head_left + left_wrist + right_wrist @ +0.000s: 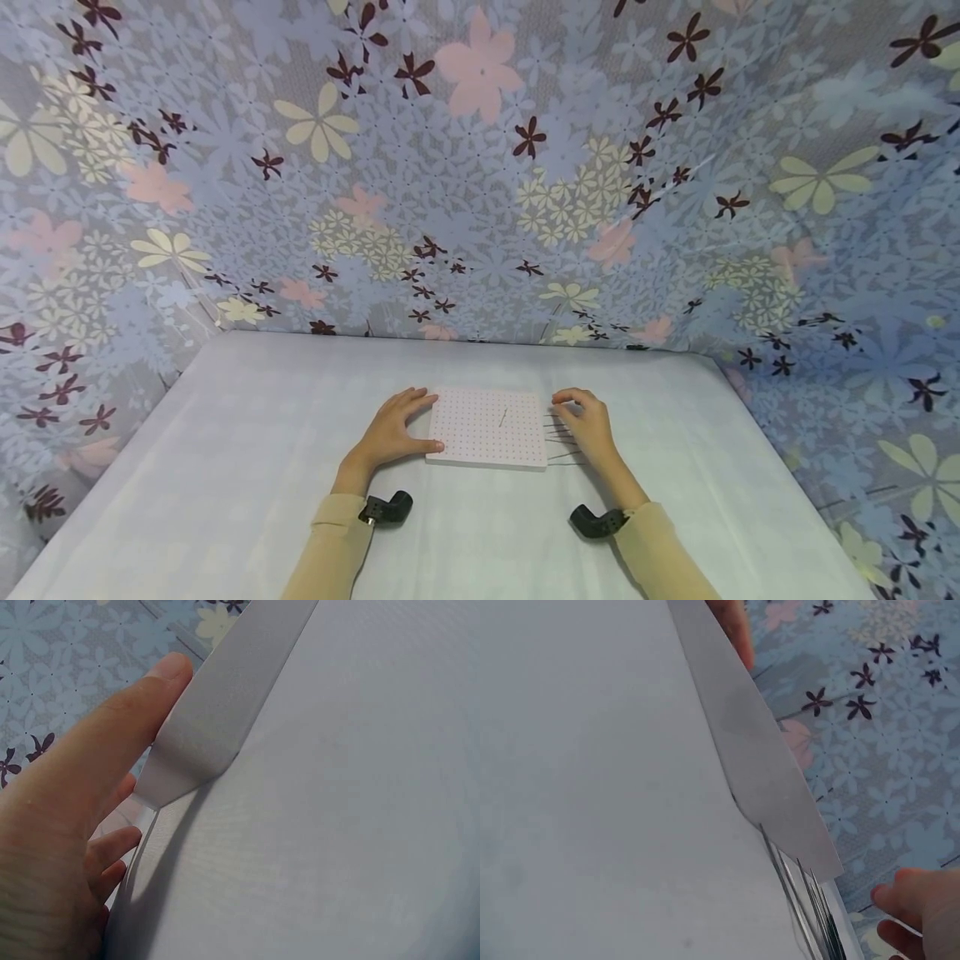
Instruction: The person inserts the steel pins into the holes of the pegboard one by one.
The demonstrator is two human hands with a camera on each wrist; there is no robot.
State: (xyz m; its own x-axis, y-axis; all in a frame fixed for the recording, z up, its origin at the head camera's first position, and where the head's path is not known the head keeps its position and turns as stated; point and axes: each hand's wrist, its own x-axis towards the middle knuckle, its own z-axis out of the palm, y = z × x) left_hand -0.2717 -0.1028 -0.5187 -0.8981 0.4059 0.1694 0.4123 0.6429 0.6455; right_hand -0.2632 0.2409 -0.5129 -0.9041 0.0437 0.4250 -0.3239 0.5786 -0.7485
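The white rectangular board with rows of small holes (pixel 480 450) looks like plastic, its side walls smooth and matt. The thin, straight, grey rods (pixel 787 885) look like metal, smooth with a slight shine. The white tabletop (pixel 270 408) has a smooth, mostly matt surface. The blue-grey floral hanging (pixel 480 200) looks like matt, finely textured cloth. Soft, matt cloth forms the beige long sleeves (pixel 330 542); the black angular wrist devices (pixel 390 508) look like plastic.

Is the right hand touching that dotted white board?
Apart. The head view shows the right hand beyond the right edge of the dotted white board, with a visible gap between them.
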